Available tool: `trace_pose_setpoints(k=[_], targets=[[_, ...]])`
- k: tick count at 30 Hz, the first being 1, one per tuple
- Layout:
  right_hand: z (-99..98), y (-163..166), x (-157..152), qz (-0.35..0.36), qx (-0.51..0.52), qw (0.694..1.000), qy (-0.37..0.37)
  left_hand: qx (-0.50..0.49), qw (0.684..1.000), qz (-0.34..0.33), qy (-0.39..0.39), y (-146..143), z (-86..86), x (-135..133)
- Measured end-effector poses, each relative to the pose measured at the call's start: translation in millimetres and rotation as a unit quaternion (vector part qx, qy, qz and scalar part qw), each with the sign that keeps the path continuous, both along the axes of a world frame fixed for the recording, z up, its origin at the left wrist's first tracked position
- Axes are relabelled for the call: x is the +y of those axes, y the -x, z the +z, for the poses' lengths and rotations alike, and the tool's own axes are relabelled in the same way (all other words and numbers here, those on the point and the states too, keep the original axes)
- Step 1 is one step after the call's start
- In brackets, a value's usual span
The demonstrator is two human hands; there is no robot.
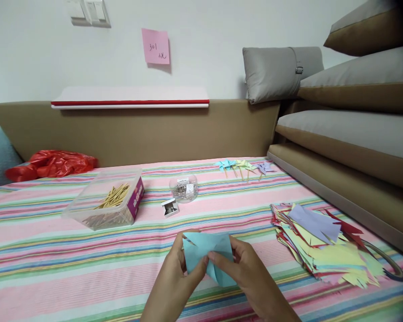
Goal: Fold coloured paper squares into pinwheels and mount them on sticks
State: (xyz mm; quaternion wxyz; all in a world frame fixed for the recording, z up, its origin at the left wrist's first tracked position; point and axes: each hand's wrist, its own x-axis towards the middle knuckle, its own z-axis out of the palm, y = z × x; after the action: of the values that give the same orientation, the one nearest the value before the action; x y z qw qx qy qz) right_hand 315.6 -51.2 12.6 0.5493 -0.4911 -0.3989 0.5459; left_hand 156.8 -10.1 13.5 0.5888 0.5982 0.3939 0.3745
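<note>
A light blue square of paper (201, 245), with slits cut in from its corners, is held up between both hands above the striped cloth. My left hand (177, 273) grips its left side, thumb pressed on the front near the middle. From the other side my right hand (243, 268) holds it, its thumb meeting the left one close to the centre. The lower part of the paper bends under the thumbs. Fingers behind the sheet are partly hidden.
A clear box of wooden sticks (116, 197), a small open white box (170, 208) and a round tub of small metal parts (184, 188) stand ahead. Paper pinwheels (242, 165) lie farther back. Cut coloured papers (322, 241) are piled at right, beside stacked cushions (356, 134).
</note>
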Motion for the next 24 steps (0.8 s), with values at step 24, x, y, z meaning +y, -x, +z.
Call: trace_pose_setpoints(k=[24], targets=[[-16.1, 32, 9, -0.038, 0.282, 0.958, -0.026, -0.149, 0.972, 0.148, 0.106, -23, -4.1, -11]])
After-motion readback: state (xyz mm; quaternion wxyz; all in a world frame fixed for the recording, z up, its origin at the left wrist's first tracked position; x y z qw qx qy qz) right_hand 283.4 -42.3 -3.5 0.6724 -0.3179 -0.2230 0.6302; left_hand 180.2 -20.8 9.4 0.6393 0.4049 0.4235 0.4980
